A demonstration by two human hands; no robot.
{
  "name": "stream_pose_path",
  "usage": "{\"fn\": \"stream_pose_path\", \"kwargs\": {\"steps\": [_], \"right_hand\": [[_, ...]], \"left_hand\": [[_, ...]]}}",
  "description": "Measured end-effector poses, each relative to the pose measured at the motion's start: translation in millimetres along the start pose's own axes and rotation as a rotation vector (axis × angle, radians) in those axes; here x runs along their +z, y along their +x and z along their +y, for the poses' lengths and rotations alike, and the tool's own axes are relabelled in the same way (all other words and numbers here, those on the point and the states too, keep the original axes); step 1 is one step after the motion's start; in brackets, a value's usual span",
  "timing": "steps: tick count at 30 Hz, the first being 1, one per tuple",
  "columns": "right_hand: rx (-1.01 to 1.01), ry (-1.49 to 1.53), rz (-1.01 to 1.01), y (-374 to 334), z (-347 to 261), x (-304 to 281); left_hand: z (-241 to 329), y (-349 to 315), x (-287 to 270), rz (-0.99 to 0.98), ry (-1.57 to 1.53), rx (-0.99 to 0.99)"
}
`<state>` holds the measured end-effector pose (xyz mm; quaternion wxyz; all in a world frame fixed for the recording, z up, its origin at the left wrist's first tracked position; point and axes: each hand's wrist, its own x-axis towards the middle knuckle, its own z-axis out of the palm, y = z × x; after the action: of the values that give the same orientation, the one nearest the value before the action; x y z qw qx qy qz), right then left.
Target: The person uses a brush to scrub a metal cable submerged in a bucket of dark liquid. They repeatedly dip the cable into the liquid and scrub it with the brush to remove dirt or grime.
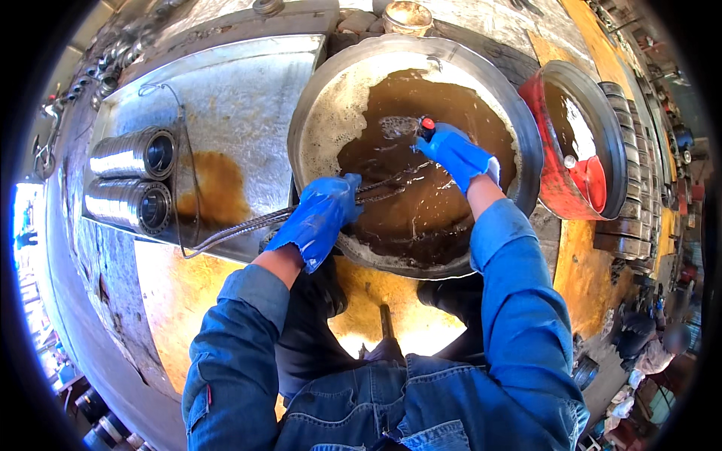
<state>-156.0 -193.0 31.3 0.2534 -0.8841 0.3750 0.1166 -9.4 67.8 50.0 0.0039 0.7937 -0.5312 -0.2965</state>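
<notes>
A wide round metal basin (532,143) stands in front of me, holding brown liquid with pale foam along its left side. At the basin's near left rim my left hand (325,209), in a blue glove, is closed round a bundle of thin metal wires (259,221). The bundle trails left towards the tray and dips into the liquid on the right. Over the basin's middle, my gloved right hand (453,150) grips a small black tool with a red end (427,126). Its working end is hidden, and the liquid is splashed beside it.
On the left, a metal tray (248,90) bears two stacks of shiny metal rings (128,205), a wire loop (183,135) and a brown puddle. Right of the basin stands a red drum (543,150) of liquid with a red piece inside. A bucket (407,16) is behind.
</notes>
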Motion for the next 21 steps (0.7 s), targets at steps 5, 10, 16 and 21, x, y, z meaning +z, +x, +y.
{"fn": "stream_pose_path", "kwargs": {"steps": [5, 10, 16, 21], "right_hand": [[-0.047, 0.418, -0.043, -70, -21, -7], [0.042, 0.656, -0.15, -81, -50, 15], [0.193, 1.239, -0.102, -113, -91, 33], [0.04, 0.705, -0.124, -91, -66, 25]], "left_hand": [[14, 6, -12, -0.017, 0.017, -0.038], [1, 10, 8, 0.171, 0.018, 0.111], [-22, 24, 29, 0.246, -0.005, 0.139], [-21, 12, 17, 0.16, -0.015, 0.111]]}}
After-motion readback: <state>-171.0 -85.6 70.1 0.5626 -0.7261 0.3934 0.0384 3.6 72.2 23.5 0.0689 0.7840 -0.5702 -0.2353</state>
